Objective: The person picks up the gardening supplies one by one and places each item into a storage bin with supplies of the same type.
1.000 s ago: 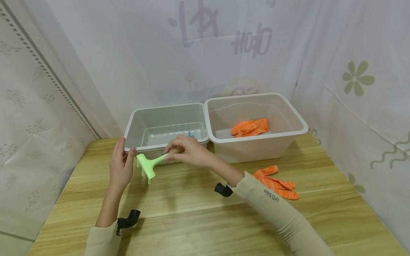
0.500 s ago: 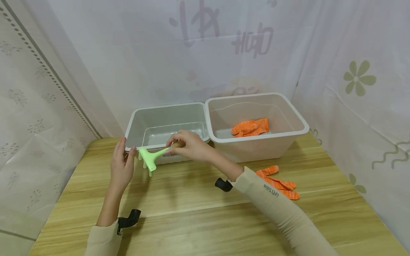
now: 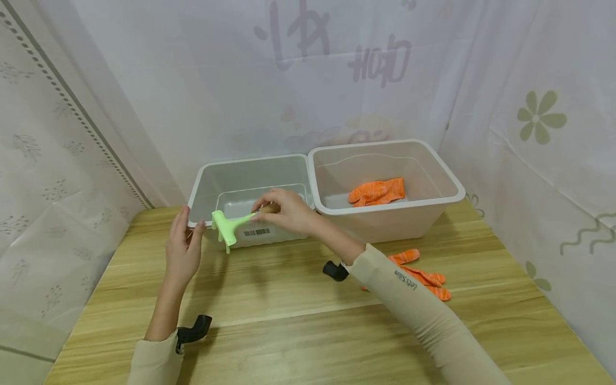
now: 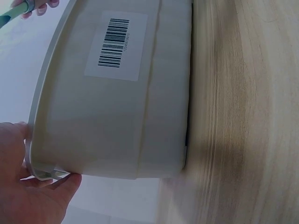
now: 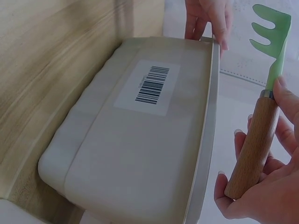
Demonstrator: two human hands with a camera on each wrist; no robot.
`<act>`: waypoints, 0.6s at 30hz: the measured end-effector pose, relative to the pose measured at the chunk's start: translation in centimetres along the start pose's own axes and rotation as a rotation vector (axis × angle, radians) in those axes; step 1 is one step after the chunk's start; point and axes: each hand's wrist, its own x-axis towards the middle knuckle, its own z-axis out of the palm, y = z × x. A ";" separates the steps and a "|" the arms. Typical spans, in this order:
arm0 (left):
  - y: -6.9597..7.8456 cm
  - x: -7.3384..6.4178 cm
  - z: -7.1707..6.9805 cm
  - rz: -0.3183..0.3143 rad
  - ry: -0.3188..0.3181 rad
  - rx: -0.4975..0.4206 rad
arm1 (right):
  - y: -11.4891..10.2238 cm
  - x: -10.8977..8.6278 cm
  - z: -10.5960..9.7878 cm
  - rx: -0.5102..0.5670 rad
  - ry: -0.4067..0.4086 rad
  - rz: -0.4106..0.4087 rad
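Note:
My right hand [image 3: 292, 215] holds a small hand rake [image 3: 225, 226] by its wooden handle [image 5: 256, 144], above the front rim of the left plastic bin [image 3: 291, 235]. The rake's light green head points left, prongs hanging down. Thumb and fingers wrap the handle in the right wrist view. My left hand [image 3: 184, 254] grips that bin's front left corner, with thumb and fingers on either side of the rim [image 4: 35, 112]. The right hand hides part of the bin's inside.
A taller white bin [image 3: 375, 222] stands against the left one, with an orange glove [image 3: 377, 192] inside. Another orange glove [image 3: 409, 256] lies on the wooden table [image 3: 269, 342], partly under the right sleeve. A curtain [image 3: 216, 80] hangs close behind the bins.
My right hand has lifted the rake and shifted it slightly right, uncovering the bin's barcode. A blue thing seen earlier in the left bin is now hidden. The left hand stays put.

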 end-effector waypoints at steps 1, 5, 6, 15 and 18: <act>0.0 0.0 0.0 0.001 0.000 -0.003 | 0.0 0.1 -0.1 -0.006 0.003 -0.002; 0.0 0.0 -0.1 0.000 -0.007 -0.015 | 0.1 0.4 -0.2 -0.028 0.016 0.000; 0.0 0.0 -0.1 -0.001 -0.010 -0.013 | 0.1 0.5 -0.2 -0.037 0.019 0.006; 0.3 0.1 -0.3 0.004 -0.034 0.015 | 0.5 1.3 -0.4 -0.086 0.040 0.033; 0.3 0.1 -0.4 0.011 -0.049 0.049 | 0.5 1.4 -0.5 -0.081 0.039 0.047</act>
